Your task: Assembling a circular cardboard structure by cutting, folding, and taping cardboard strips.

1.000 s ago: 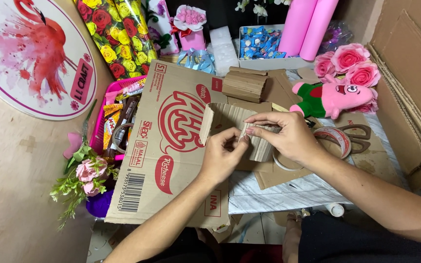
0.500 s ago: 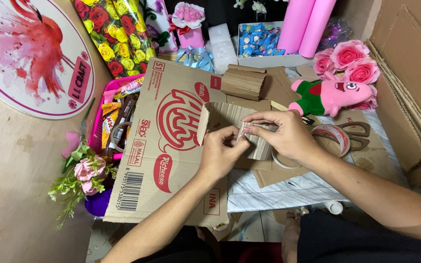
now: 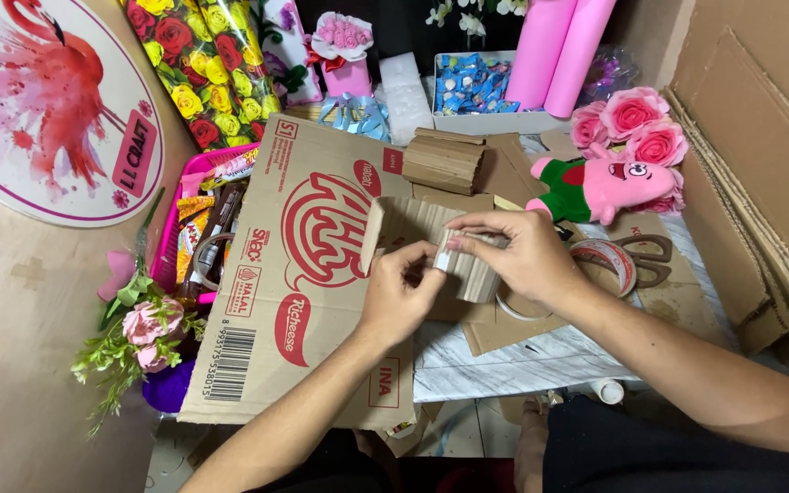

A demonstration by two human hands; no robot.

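Observation:
My left hand [image 3: 402, 294] and my right hand [image 3: 515, 256] both grip a curled strip of brown corrugated cardboard [image 3: 469, 270] in the middle of the view. The strip rises at its left end into a ridged flap [image 3: 404, 222]. My left fingers pinch the strip's near edge where a small white bit shows. My right hand covers its top and right side. Under both hands lies a large flattened printed cardboard box [image 3: 294, 274].
A rolled corrugated piece [image 3: 443, 161] lies behind. A tape roll [image 3: 606, 260] and scissors [image 3: 655, 248] sit right of my hands beside a pink plush toy [image 3: 609, 187]. A pink basket of snacks [image 3: 195, 228] stands at left, flowers [image 3: 139, 333] lower left, stacked cardboard sheets [image 3: 760, 183] at right.
Both hands stay on the cardboard strip with only small finger shifts. The view has drifted slightly.

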